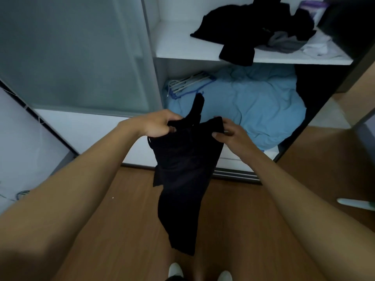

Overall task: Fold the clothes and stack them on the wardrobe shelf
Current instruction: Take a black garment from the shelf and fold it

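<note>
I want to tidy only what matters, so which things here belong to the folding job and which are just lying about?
For the job: black garment, gripped by left hand and right hand; heap of dark clothes, grey garment and white garment on the wardrobe shelf.
Just lying about: blue bedding and clothes hangers below the shelf; frosted sliding door.

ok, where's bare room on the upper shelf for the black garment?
Free: the left end of the white shelf, between the wardrobe's side wall and the black clothes pile. Crowded: middle and right, with the pile, a grey garment and a white cloth. Below, blue bedding and hangers fill the compartment.
</note>
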A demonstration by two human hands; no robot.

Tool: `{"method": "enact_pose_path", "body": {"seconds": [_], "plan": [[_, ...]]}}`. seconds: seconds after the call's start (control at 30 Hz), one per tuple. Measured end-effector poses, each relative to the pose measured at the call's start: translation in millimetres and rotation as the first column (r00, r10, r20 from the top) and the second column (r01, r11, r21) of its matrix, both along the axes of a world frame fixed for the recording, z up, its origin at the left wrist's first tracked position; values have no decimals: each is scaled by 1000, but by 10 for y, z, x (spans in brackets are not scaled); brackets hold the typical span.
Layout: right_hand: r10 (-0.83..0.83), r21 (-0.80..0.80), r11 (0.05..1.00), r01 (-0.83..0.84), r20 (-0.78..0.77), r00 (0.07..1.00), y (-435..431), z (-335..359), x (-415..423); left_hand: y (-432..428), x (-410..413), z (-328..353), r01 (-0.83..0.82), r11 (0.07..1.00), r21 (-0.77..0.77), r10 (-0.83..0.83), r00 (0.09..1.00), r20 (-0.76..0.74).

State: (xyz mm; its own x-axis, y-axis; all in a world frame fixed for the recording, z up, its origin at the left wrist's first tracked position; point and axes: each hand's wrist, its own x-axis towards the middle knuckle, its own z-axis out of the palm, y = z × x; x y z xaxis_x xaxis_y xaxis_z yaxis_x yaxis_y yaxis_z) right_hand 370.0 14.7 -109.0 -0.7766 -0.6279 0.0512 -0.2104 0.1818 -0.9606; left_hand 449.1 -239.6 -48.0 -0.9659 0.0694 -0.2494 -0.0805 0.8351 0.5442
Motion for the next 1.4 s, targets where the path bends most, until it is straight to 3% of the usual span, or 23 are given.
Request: {"method": "enact_pose_path", "body": {"seconds": [0.17,0.3,0.37,0.43,0.47,0.53,0.6,0.67,0.77,0.9,1.1,1.17,1.3,1.4], "plan": [[135,-86,987,-133,24,991,-113,348,-67,70,-77,459,142,979,-147,-120,982,147],[188,-108,977,-185,23,982,-183,492,-74,49,-58,657,157,976,-150,-123,969,213],[138,-115,984,-138,-2,990,-225,523,-75,-40,-15,669,140,989,-47,-126,969,213],[39,-115,992,-42,-32,999,-261,532,-81,-182,54,624,-7,972,237,-32,986,161],[-16,-112,994,11,-46,999,-267,533,-94,-273,103,561,-101,900,425,51,991,128],[-101,-112,989,95,-49,994,-253,527,-146,-477,195,365,-186,646,740,185,979,84],[-153,-105,983,150,-21,988,-235,520,-184,-585,278,94,-163,452,877,199,977,80],[-187,-108,977,186,6,982,-230,514,-195,-544,307,-199,-129,411,902,164,984,66],[-149,-142,977,160,88,985,-229,505,-184,-296,245,-506,-234,479,846,269,957,113],[-65,-180,981,77,70,995,-188,608,-187,-65,12,-539,-314,316,895,558,825,92],[-210,-333,912,238,119,970,23,781,-269,144,-341,-156,-270,397,877,646,761,-59],[-278,-323,891,320,170,945,99,773,-282,264,-413,-72,-251,420,872,641,763,-89],[-250,-207,933,294,213,944,173,731,-293,416,-425,-9,-252,477,842,647,750,-141],[-312,-223,906,361,224,923,137,732,-286,334,-407,36,-258,522,813,627,762,-161]]}}
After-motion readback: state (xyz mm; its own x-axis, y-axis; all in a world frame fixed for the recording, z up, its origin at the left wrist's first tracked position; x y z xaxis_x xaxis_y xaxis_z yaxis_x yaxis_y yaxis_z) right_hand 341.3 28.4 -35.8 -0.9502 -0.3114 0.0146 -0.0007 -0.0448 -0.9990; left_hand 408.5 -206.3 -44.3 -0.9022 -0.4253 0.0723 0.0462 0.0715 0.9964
